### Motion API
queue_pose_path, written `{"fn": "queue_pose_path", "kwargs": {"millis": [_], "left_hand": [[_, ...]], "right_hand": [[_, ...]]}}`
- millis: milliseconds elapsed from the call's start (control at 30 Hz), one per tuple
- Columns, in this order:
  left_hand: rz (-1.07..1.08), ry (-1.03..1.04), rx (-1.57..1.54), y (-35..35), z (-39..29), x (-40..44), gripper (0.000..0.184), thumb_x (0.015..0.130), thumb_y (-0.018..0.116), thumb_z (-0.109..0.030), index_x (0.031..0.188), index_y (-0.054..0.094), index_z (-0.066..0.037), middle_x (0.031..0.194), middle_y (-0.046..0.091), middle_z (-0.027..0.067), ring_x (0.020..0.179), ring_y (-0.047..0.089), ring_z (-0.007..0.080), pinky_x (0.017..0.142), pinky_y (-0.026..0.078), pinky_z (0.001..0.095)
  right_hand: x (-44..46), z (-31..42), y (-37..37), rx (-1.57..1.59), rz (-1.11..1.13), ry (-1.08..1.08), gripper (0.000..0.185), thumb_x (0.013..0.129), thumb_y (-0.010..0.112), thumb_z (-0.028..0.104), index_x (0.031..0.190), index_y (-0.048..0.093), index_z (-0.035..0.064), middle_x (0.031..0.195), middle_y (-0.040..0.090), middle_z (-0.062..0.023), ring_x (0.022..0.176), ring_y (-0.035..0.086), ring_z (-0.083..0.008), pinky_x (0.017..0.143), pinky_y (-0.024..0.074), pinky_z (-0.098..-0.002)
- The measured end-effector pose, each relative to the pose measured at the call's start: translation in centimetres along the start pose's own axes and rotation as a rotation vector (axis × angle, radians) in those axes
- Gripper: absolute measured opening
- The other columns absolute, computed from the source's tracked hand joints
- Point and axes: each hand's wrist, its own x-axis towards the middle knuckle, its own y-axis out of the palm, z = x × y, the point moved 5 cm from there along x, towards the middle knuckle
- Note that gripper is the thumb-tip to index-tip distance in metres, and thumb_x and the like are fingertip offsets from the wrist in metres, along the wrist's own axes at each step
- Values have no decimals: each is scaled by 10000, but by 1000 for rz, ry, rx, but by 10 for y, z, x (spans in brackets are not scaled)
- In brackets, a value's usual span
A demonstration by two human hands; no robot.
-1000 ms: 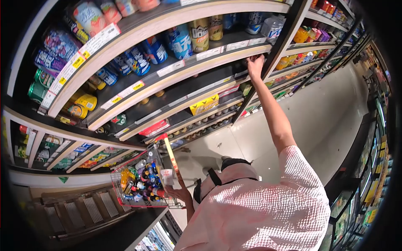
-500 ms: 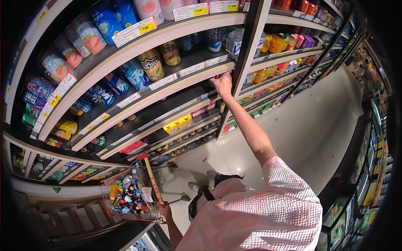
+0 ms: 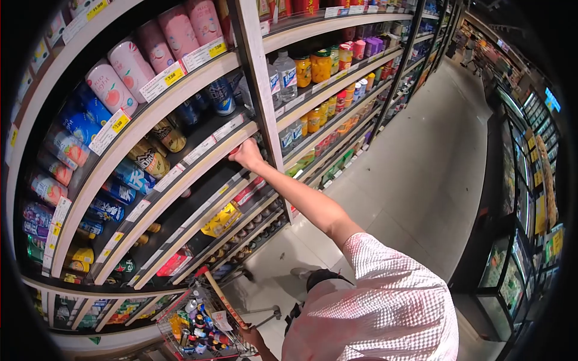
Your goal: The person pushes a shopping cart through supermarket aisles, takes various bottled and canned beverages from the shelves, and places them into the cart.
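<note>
The left hand [image 3: 248, 338] is closed around the near end of the cart handle [image 3: 218, 295], a pale yellowish-orange bar with a red cap at its far end. The cart [image 3: 164, 330] is a metal wire basket, just beyond that hand, with a heap of bottles [image 3: 197, 334] inside: dark ones, some with red or blue labels, and an orange one at the side away from the hand. A white sheet of paper [image 3: 221, 320] with red markings sits just beside the handle; its writing is too small to read.

The right hand [image 3: 247, 155] is at the shelf [image 3: 208, 157], its fingers bent into the dark gap just under the wooden edge; whether they hold anything cannot be told.

Above the right hand, pink cans [image 3: 129, 71] show peaches and the word "light". Yellow-and-white price tags [image 3: 171, 75] below them read 7.50. Nearer the hand, gold cans [image 3: 148, 157] and blue cans [image 3: 133, 175] carry large Chinese characters. Below the hand lies a yellow box [image 3: 221, 219] with dark markings. Beyond the upright post beside this hand stand clear bottles [image 3: 285, 75] with blue-and-white labels and jars [image 3: 321, 65] of yellow-orange contents.
</note>
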Motion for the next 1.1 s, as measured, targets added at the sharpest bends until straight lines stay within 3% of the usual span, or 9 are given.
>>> {"fn": "queue_pose_path", "kwargs": {"millis": [200,267,367,467,567,733,900,967,1100], "left_hand": [[37,-40,-267,37,2,19,480,669,738,-1,1118,573,-22,979,698,142,875,698,343,817,534,444],[51,-103,111,36,-40,19,538,666,755,17,1162,550,-7,1064,662,149,928,668,333,842,524,436],[-11,35,-180,43,-43,13,702,660,751,104,1298,481,-10,1195,523,129,1107,545,272,986,442,402],[10,52,-583,29,-54,-6,716,718,684,106,1370,423,-29,1267,482,111,1164,511,260,996,439,380],[-54,159,-469,1,-81,-28,738,787,668,44,1460,372,-19,1368,430,162,1271,464,300,1102,392,437],[13,368,-498,-55,-182,-49,812,815,758,-23,1508,336,-47,1510,405,159,1421,411,305,1176,354,464],[310,548,-761,-130,-306,-43,1014,825,797,-48,1604,149,-85,1588,322,221,1476,393,343,1157,397,497],[468,483,-865,-141,-320,-46,989,836,828,-96,1573,172,-37,1463,467,193,1350,535,283,1087,477,418],[160,293,-675,-145,-289,-50,811,744,936,-191,1320,389,-25,1241,585,132,1066,631,196,873,539,353]], "right_hand": [[-16,24,25,-246,244,-340,472,668,773,23,1128,668,8,1084,703,-266,1087,661,-458,915,558,-487],[-19,4,42,-382,439,-248,500,677,766,14,1165,658,38,1145,687,-244,1113,632,-466,926,534,-508],[-63,49,24,-374,303,-596,631,703,747,-33,1307,603,79,1216,643,-167,1174,579,-389,985,459,-468],[-92,53,26,-338,277,-841,766,656,763,-37,1380,544,89,1344,566,-170,1324,513,-386,1164,326,-624],[-135,85,24,-318,352,-931,776,648,792,-13,1377,543,81,1414,538,-183,1441,427,-400,1228,264,-628],[-230,159,25,78,270,-385,772,646,944,163,1305,558,47,1270,639,-140,1187,640,-334,1059,497,-444],[-330,217,68,610,639,131,583,731,952,232,1177,630,39,1070,714,-42,978,683,-128,908,559,-336],[-367,234,91,591,689,137,556,779,921,289,1173,627,30,1053,712,-57,960,684,-137,887,550,-327],[-421,247,132,483,786,115,515,879,832,375,1176,586,33,1036,690,-75,942,667,-133,866,540,-324]]}}
